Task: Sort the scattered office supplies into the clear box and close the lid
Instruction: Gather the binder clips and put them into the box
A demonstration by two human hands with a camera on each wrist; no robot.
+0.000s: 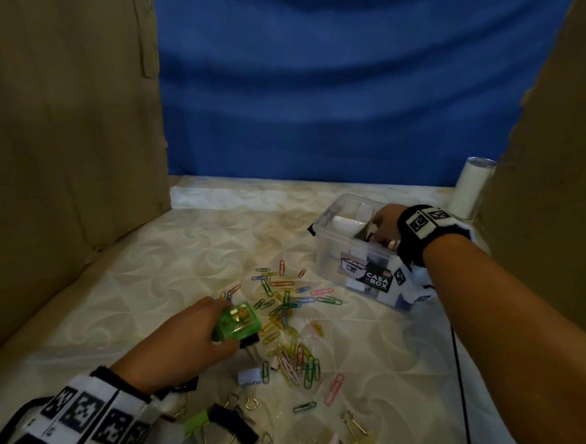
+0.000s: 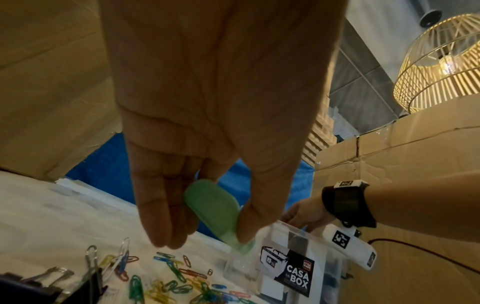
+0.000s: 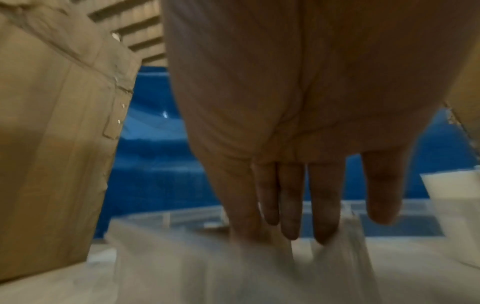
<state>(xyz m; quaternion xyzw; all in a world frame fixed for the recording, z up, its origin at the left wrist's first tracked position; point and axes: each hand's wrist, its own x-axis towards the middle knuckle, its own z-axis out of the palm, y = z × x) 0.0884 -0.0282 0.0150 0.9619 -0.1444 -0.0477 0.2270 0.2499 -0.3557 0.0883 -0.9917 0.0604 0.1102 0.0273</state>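
Holding a small green stapler between thumb and fingers, the left hand hovers over the heap of paper clips in the middle of the mattress. The clear box sits lidless toward the far right edge of the mattress, with white and dark items already inside. The right hand reaches into it with fingers fairly straight and loosely apart; the wrist view is blurred, so whether they grip anything I cannot tell. Binder clips lie along the near edge, and a white tumbler stands at the far right corner by the cardboard wall.

The main risk, as I judge it, is the carry: the stapler is held only at its edges by the fingertips, and a smooth plastic body could slip and fall into the clips, scattering them further over the soft surface. The right hand also occupies the box opening, so the two hands may collide there unless it withdraws. The box rests on yielding padding and could tip or slide if pressed on one side. The lid is not in view, so closing depends on finding it.
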